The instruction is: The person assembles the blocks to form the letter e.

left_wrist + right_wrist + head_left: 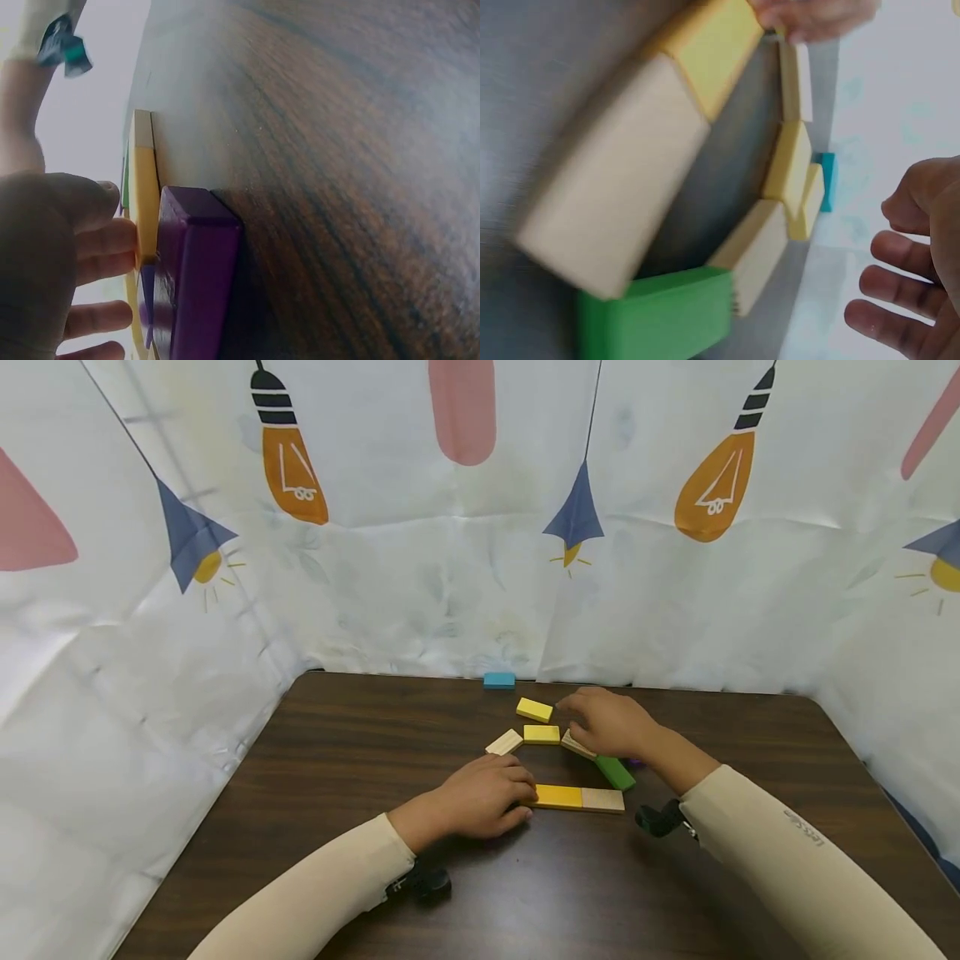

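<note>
Wooden blocks form a ring on the table. Its near side is a row with a yellow block (pixel 558 797) and a plain wood block (pixel 602 801). My left hand (pixel 487 793) rests at that row's left end, fingertips against the blocks; a purple block (pixel 199 262) under it shows only in the left wrist view. Over the ring's right side, my right hand (pixel 611 722) hovers with loosely bent fingers and nothing in them. Beneath it are another plain block (pixel 576 744) and a green block (pixel 615 772). A yellow block (pixel 542 735) tops the ring, beside a left plain block (pixel 504 742).
Behind the ring lies a loose yellow block (pixel 534 709). A blue block (pixel 498 680) sits at the far table edge, near the printed white curtain (pixel 450 593). Something purple (pixel 637 762) is partly hidden by the right wrist. The dark table (pixel 360 727) extends around.
</note>
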Motion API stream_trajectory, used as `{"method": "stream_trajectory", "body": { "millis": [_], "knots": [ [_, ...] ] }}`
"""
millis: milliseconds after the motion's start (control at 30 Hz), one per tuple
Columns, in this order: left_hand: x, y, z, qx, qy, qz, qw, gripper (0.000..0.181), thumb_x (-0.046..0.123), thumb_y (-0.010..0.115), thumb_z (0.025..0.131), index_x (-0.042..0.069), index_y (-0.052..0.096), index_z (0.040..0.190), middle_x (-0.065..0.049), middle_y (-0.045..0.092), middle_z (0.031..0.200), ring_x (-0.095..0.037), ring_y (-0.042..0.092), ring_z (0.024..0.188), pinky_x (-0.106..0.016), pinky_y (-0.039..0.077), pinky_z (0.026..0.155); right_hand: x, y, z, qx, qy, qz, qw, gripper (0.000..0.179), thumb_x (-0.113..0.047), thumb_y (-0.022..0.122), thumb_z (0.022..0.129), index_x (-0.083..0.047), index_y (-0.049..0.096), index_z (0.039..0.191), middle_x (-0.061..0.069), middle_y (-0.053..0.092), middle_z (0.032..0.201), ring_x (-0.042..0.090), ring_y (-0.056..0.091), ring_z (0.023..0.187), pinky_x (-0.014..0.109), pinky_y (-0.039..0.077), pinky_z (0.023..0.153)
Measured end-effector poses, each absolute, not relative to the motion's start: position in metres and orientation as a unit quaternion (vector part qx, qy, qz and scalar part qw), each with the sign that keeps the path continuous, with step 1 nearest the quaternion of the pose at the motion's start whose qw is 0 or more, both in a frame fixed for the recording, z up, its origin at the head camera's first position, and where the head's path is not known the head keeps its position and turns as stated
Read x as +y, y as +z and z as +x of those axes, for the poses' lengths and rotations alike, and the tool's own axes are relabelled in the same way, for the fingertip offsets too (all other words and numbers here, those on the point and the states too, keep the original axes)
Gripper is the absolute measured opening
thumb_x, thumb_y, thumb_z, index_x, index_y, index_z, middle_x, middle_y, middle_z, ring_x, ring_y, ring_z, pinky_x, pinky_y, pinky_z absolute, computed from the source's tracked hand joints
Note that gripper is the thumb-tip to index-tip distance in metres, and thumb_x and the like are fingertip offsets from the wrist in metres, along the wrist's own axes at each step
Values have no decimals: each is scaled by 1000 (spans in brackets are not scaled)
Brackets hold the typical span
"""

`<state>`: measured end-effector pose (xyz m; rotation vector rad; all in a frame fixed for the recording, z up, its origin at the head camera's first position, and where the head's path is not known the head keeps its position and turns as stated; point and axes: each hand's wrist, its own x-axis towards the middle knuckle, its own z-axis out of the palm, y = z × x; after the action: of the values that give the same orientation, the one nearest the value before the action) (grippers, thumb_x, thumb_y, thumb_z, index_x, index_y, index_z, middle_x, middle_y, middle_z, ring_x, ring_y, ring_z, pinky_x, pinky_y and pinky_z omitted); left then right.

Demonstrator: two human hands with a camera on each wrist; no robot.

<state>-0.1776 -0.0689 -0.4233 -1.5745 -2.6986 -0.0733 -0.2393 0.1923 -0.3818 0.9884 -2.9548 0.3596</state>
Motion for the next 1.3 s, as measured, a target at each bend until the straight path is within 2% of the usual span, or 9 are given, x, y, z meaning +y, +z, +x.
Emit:
{"method": "stream_trajectory", "body": {
  "millis": [167,467,667,833,1000,1300],
  "knots": [
    [-69,-423,-178,-863,-25,-505,7,28,37,59,104,23,74,123,8,66,127,-15,56,121,-36,43,107,176,-376,-264,-947,116,300,-27,40,-22,61,100,-8,63,137,10,62,135,28,62,115,46,56,82],
    [-71,-423,-177,-858,-36,-512,14,27,37,59,104,24,75,121,8,67,124,-15,56,119,-35,43,108,154,-379,-295,-950,109,289,-37,41,-23,57,102,-6,61,140,13,58,141,32,56,125,50,53,91],
    [-73,-424,-177,-860,-37,-509,12,26,36,60,104,24,75,121,8,67,124,-15,57,119,-36,43,107,137,-384,-309,-952,111,276,-66,46,-26,57,103,-8,57,145,15,50,150,36,47,135,53,51,95],
    [-72,-427,-177,-857,-34,-515,21,27,37,60,104,24,74,122,9,67,125,-15,56,119,-35,42,108,127,-389,-320,-953,102,276,-77,46,-26,57,104,-9,56,147,14,49,152,35,43,140,55,44,106],
    [-71,-428,-177,-854,-28,-518,34,26,37,61,103,25,75,122,9,67,124,-15,57,119,-35,43,107,120,-392,-326,-947,107,285,-105,50,-23,56,105,-6,50,151,14,47,154,37,43,141,55,40,111],
    [-72,-427,-177,-854,-30,-518,40,26,37,60,103,25,76,120,9,67,123,-14,57,118,-35,44,106,109,-409,-338,-941,73,303,-132,56,-25,50,108,-6,36,159,14,31,164,35,30,149,52,27,119]
  ]
}}
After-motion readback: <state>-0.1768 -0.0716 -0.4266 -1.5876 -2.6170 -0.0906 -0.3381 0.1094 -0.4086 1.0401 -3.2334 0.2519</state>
